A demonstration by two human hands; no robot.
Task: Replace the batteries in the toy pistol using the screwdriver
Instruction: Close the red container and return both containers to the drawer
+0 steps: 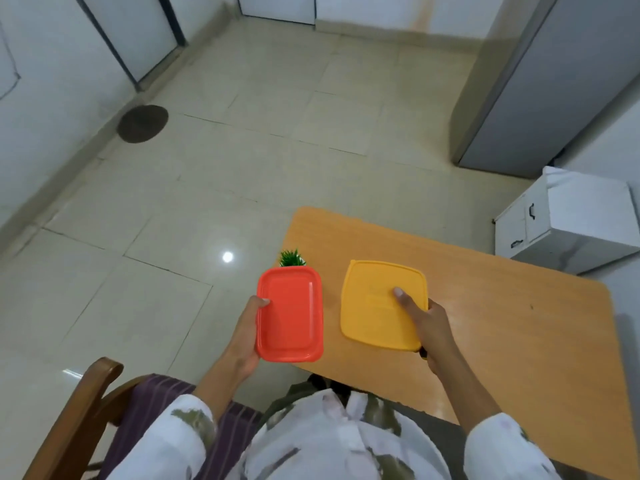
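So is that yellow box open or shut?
Shut. The yellow box has its lid lying flat across the whole top, with the right hand gripping its near edge, thumb on the lid. Contents cannot be seen.

Home room: tiled floor [242, 161], cabinet [568, 220].

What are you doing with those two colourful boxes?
A person sitting at a wooden table holds a lidded box in each hand. The left hand grips the red box at the table's left edge, and the right hand holds the yellow box, thumb on its lid. Both lids are on. No toy pistol, screwdriver or batteries can be seen. A small green plant peeks out behind the red box.
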